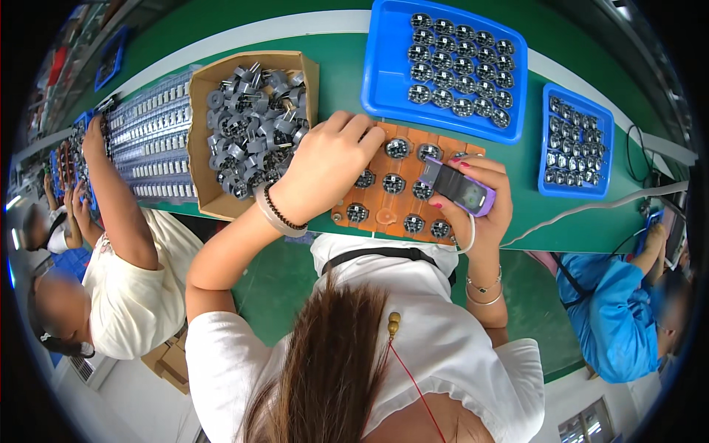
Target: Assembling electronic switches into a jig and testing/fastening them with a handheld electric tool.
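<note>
An orange-brown fixture board [386, 215] lies on the bench in front of me, with several round black circuit boards [394, 184] seated in its recesses. My left hand [330, 164] reaches over the board's upper left corner, its fingers bent and close together; whatever they hold, if anything, is hidden beneath them. In my right hand [487, 193] is a purple handheld device [467, 193] with a small screen and a pale cable. Its dark end is over the right part of the fixture, beside the round circuit boards.
Left of the fixture stands a cardboard box [310, 85] of grey cylindrical parts. Clear plastic trays [151, 140] of small parts lie beyond it. Blue trays [385, 88] [576, 191] hold round circuit boards. A grey cable [569, 215] crosses the bench; people sit on both sides.
</note>
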Available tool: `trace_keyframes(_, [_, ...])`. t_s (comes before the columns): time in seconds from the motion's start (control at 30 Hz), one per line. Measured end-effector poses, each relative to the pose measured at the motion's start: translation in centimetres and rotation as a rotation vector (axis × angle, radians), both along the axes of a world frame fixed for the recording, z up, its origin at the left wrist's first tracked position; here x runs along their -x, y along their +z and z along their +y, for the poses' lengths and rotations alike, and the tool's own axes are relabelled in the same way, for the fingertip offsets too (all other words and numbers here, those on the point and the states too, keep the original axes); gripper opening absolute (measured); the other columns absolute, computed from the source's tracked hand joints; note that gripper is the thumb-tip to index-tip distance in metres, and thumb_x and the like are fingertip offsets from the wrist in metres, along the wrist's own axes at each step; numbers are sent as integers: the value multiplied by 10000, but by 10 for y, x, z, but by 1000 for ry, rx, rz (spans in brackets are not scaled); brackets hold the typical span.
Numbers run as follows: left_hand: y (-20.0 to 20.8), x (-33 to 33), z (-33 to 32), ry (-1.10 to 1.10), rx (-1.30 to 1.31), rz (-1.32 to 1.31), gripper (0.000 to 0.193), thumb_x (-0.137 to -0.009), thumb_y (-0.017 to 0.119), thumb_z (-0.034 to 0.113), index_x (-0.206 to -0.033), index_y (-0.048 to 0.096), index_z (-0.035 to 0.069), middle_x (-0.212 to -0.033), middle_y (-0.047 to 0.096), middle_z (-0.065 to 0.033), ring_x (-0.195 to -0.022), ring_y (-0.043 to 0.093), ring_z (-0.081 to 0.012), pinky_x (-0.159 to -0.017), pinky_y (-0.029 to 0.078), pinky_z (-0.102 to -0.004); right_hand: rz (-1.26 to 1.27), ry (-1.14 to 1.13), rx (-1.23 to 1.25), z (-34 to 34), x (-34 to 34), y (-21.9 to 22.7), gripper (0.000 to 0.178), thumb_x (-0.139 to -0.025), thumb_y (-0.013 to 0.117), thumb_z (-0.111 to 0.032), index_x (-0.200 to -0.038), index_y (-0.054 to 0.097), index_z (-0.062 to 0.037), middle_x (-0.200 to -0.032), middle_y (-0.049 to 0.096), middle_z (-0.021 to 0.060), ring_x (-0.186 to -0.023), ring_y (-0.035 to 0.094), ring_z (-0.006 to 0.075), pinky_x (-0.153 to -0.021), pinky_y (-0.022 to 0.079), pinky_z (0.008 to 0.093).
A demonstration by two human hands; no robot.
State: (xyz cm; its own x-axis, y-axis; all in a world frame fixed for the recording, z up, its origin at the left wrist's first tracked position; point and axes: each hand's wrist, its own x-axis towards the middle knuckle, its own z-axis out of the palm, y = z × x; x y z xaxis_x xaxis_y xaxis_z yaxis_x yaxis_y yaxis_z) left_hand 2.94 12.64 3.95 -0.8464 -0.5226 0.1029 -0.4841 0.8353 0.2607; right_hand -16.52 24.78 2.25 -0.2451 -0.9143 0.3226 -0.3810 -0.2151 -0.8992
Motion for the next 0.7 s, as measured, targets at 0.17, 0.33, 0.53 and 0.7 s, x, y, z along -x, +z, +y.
trace_keyframes(0.17, [-5, -1, 1, -12, 63, 45, 190, -682, 584, 66, -868, 566, 38, -872, 548, -78, -859, 575, -243, -685, 528, -328, -34, -110, 85, 15, -9, -12, 525, -711, 824, -226, -1063, 499, -12, -1034, 571, 149, -980, 580, 252, -873, 484, 361])
trace_keyframes(0.33, [-8, -2, -2, 21, 3, 18, 154, -671, 586, 75, -818, 553, 44, -841, 552, -69, -842, 595, -234, -635, 534, -322, -292, -251, 79, 34, -31, -19, 570, -776, 768, -334, -1094, 431, -2, -1067, 504, 161, -1010, 554, 261, -883, 488, 396])
trace_keyframes(0.53, [-5, -3, -3, -29, 60, 15, 150, -669, 587, 77, -811, 550, 50, -844, 552, -63, -806, 607, -210, -563, 532, -300, -74, -222, 205, 40, -36, -34, 552, -773, 770, -327, -1080, 422, -29, -1037, 507, 144, -959, 563, 275, -859, 486, 398])
trace_keyframes(0.7, [-8, -4, 1, -52, 111, 27, 171, -684, 594, 73, -848, 554, 39, -871, 567, -65, -798, 610, -216, -578, 531, -309, 100, -164, 224, 40, -35, -36, 532, -778, 766, -323, -1086, 431, -48, -1023, 519, 134, -939, 573, 276, -834, 482, 390])
